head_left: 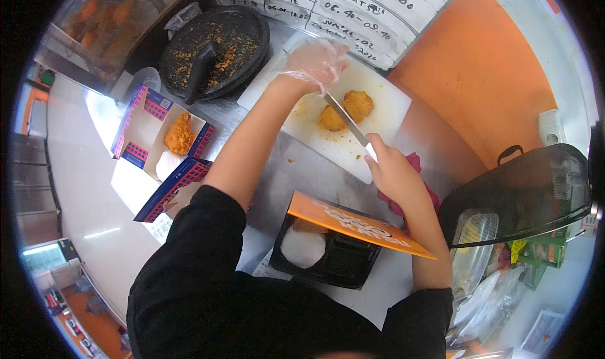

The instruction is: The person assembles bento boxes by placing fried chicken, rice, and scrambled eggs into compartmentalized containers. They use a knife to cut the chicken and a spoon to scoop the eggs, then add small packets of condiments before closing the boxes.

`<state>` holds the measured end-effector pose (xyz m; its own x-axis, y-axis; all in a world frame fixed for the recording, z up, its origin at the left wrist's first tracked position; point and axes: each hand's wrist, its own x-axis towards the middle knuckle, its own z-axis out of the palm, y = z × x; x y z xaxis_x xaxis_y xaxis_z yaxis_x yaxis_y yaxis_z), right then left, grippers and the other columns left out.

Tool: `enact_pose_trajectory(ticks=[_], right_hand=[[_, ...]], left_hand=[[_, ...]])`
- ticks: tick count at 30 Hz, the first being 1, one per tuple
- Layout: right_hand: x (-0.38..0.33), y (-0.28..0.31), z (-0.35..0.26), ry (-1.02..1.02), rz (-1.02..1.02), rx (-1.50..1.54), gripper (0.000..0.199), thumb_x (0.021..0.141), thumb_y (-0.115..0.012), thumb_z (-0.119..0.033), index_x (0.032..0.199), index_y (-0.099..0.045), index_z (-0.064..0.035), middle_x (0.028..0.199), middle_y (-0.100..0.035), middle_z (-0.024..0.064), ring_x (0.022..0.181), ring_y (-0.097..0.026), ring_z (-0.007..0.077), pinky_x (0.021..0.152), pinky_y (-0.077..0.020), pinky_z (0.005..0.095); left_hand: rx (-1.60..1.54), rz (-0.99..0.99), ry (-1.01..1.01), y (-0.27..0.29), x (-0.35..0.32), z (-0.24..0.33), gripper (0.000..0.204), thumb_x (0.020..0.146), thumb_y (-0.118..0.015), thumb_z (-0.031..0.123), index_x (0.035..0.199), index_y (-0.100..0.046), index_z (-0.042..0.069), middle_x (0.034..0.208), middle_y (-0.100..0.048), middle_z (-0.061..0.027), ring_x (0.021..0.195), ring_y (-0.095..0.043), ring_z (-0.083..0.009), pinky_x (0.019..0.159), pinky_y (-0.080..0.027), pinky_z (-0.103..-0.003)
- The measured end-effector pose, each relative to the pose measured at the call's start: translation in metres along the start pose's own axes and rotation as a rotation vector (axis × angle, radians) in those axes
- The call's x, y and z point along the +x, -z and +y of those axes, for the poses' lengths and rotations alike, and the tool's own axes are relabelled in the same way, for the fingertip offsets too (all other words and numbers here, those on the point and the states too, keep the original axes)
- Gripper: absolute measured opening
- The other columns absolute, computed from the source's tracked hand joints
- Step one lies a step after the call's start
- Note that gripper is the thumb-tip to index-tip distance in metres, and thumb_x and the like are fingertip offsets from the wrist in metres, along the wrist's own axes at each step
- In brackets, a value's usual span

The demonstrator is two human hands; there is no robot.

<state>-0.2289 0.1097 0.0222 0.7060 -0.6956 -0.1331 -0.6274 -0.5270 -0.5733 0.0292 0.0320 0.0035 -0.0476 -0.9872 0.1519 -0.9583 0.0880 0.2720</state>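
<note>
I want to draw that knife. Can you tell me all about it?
The knife has a long, thin, shiny metal blade. It lies slanted across the white board, between two golden fried pieces. The bare right hand grips its handle, so the handle is hidden. The gloved left hand is at the blade's far end.

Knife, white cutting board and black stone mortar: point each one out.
knife (345,119), head view, middle of the blade.
white cutting board (391,110), head view, bare right part.
black stone mortar (252,28), head view, right inner wall.
</note>
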Motion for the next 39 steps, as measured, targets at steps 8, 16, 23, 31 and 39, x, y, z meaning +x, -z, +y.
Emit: enact_pose_trajectory(ticks=[8, 16, 23, 31, 39], right_hand=[[0.022, -0.027, 0.023, -0.037, -0.088, -0.113, 0.027, 0.089, -0.050, -0.010, 0.113, -0.040, -0.0052, 0.085, -0.061, 0.0301, 0.082, -0.059, 0.0495, 0.070, -0.0453, 0.0562], [-0.020, 0.023, 0.028, -0.184, 0.189, -0.024, 0.035, 0.086, -0.054, -0.013, 0.118, -0.043, -0.0104, 0.099, -0.062, 0.0284, 0.092, -0.059, 0.0472, 0.078, -0.0454, 0.0554], [-0.039, 0.003, 0.073, -0.176, 0.279, -0.242, 0.041, 0.082, -0.060, -0.015, 0.120, -0.047, -0.0060, 0.109, -0.057, 0.0225, 0.091, -0.059, 0.0430, 0.081, -0.0482, 0.0487], [-0.197, -0.029, 0.029, -0.336, 0.861, 0.630, 0.022, 0.089, -0.054, -0.002, 0.111, -0.055, -0.0027, 0.099, -0.059, 0.0113, 0.087, -0.062, 0.0193, 0.077, -0.0495, 0.0316], [-0.257, -0.156, -0.042, -0.688, 0.793, 0.635, 0.026, 0.084, -0.063, -0.006, 0.108, -0.057, -0.0019, 0.099, -0.060, 0.0123, 0.086, -0.061, 0.0214, 0.073, -0.0496, 0.0316]], left_hand=[[-0.033, 0.009, 0.030, -0.025, -0.016, -0.001, 0.041, 0.094, -0.045, 0.034, 0.127, -0.054, 0.011, 0.127, -0.055, -0.0183, 0.117, -0.051, -0.0358, 0.099, -0.040, -0.043], [-0.404, 0.076, -0.406, 0.021, -0.046, -0.009, 0.049, 0.069, -0.070, 0.021, 0.116, -0.058, 0.010, 0.124, -0.055, -0.0158, 0.118, -0.049, -0.0355, 0.102, -0.038, -0.044], [0.438, -0.516, -0.620, -0.016, 0.000, 0.063, 0.116, 0.049, -0.084, 0.024, 0.148, -0.022, 0.019, 0.149, -0.028, -0.0130, 0.126, -0.043, -0.0359, 0.102, -0.042, -0.043], [0.295, -0.621, -0.379, -0.023, -0.002, 0.057, 0.088, 0.052, -0.078, 0.013, 0.133, -0.043, 0.010, 0.131, -0.046, -0.0182, 0.114, -0.052, -0.0358, 0.100, -0.044, -0.041], [-0.280, -0.326, 0.130, 0.052, -0.046, 0.036, 0.062, 0.072, -0.068, 0.016, 0.127, -0.041, 0.008, 0.102, -0.062, -0.0156, 0.097, -0.062, -0.0260, 0.084, -0.050, -0.035]])
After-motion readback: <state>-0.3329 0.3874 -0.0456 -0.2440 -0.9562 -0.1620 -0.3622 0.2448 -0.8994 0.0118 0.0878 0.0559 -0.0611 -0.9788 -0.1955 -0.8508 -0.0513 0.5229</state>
